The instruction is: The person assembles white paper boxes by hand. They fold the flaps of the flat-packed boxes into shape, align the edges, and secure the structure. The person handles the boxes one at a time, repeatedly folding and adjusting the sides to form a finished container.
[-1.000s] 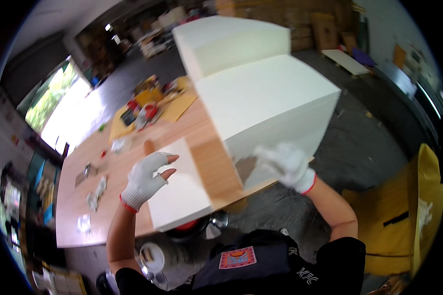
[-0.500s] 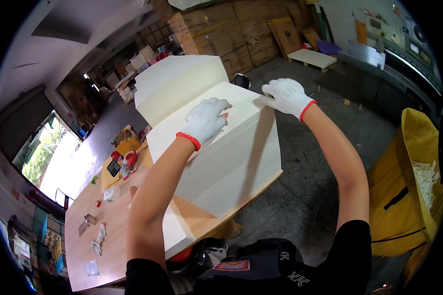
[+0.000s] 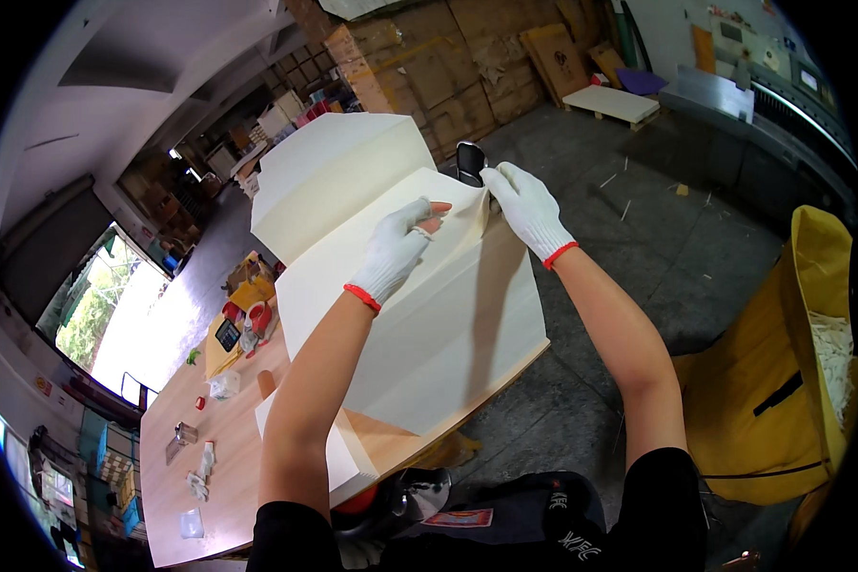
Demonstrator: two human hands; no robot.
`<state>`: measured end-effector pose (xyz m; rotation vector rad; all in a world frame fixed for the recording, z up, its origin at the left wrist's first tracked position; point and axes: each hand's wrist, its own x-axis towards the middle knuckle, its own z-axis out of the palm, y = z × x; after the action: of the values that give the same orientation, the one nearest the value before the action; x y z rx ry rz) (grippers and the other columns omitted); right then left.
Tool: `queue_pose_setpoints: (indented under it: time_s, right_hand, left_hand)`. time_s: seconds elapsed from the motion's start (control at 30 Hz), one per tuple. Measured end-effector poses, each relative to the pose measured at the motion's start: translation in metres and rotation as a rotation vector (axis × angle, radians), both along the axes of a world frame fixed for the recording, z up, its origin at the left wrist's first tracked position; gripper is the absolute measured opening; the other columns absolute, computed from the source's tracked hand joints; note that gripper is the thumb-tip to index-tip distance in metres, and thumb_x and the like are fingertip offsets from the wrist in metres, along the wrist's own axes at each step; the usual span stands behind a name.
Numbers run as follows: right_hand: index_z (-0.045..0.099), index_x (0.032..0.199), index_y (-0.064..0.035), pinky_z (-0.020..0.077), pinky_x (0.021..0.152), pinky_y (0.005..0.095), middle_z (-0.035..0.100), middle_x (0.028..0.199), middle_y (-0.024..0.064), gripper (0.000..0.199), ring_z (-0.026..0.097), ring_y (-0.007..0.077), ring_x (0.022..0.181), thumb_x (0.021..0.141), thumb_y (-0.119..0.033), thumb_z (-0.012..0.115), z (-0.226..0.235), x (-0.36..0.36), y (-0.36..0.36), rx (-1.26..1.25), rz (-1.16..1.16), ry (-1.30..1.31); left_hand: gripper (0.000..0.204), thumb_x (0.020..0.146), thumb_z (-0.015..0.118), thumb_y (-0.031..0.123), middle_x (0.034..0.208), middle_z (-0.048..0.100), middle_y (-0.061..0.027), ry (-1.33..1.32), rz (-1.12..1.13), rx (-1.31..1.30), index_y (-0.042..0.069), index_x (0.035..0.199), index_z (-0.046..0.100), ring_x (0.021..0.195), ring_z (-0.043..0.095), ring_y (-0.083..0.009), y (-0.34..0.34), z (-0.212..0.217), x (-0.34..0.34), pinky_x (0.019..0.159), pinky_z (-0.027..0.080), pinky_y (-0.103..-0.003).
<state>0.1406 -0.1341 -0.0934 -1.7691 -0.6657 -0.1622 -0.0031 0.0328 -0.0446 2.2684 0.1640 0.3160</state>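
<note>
A tall stack of large white paper sheets (image 3: 419,343) stands on the wooden table in front of me. My left hand (image 3: 398,248), in a white knitted glove with a red cuff and bare fingertips showing, lies on the top sheet with its fingers apart. At the stack's right corner, my right hand (image 3: 527,208), gloved the same way, pinches the edge of the top paper sheet (image 3: 479,212). That edge bends upward between its fingers. Behind my hands, a raised section of white paper (image 3: 343,172) stands higher than the part I touch.
On the table (image 3: 257,477) to the left lie a calculator (image 3: 227,334), a tape roll (image 3: 258,315), spare gloves (image 3: 202,472) and a lower white stack (image 3: 346,462). A yellow sack (image 3: 744,410) of paper strips stands at right. A black chair (image 3: 470,162) is beyond the stack.
My right hand has moved left and inward, and now grips and lifts the sheet's corner. My left hand has stayed on the top sheet, shifting slightly.
</note>
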Motion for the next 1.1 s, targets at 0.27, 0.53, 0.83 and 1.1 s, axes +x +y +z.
queue_pose_setpoints:
  time_s: [0.27, 0.53, 0.83, 1.1]
  right_hand:
    - [0.059, 0.081, -0.0065, 0.0455, 0.069, 0.0387, 0.066, 0.071, 0.0085, 0.048, 0.062, 0.0269, 0.07, 0.098, -0.05, 0.05, -0.004, -0.004, 0.006, 0.126, -0.035, 0.05]
    - [0.06, 0.082, -0.007, 0.0458, 0.069, 0.0372, 0.066, 0.07, 0.0079, 0.048, 0.062, 0.0237, 0.068, 0.098, -0.051, 0.051, -0.004, -0.008, 0.001, 0.144, -0.05, 0.036]
    - [0.059, 0.08, -0.0065, 0.0452, 0.069, 0.039, 0.063, 0.071, 0.0103, 0.051, 0.061, 0.0267, 0.069, 0.097, -0.054, 0.051, -0.003, -0.008, 0.004, 0.108, -0.036, 0.025]
    - [0.056, 0.079, -0.0053, 0.0447, 0.069, 0.0405, 0.06, 0.071, 0.0114, 0.052, 0.059, 0.0289, 0.07, 0.095, -0.054, 0.05, -0.005, -0.005, 0.0, 0.098, -0.043, -0.002]
  left_hand:
    - [0.042, 0.095, 0.07, 0.026, 0.122, 0.069, -0.0114, -0.002, -0.103, 0.002, 0.008, 0.132, 0.063, 0.102, 0.064, -0.0157, -0.004, -0.004, -0.002, 0.085, 0.051, -0.03]
    - [0.05, 0.09, 0.074, 0.014, 0.131, 0.064, -0.0165, 0.026, -0.112, 0.046, 0.004, 0.137, 0.057, 0.12, 0.061, -0.0216, -0.003, 0.0, 0.001, 0.099, 0.05, -0.032]
    - [0.048, 0.096, 0.067, 0.017, 0.132, 0.063, -0.0151, -0.164, -0.163, -0.029, 0.007, 0.141, 0.056, 0.12, 0.06, -0.0251, 0.009, -0.011, 0.005, 0.105, 0.044, -0.032]
    - [0.036, 0.098, 0.065, 0.023, 0.1, 0.069, -0.0067, 0.043, -0.041, 0.181, 0.008, 0.13, 0.062, 0.093, 0.06, -0.0137, -0.019, 0.008, -0.004, 0.084, 0.049, -0.029]
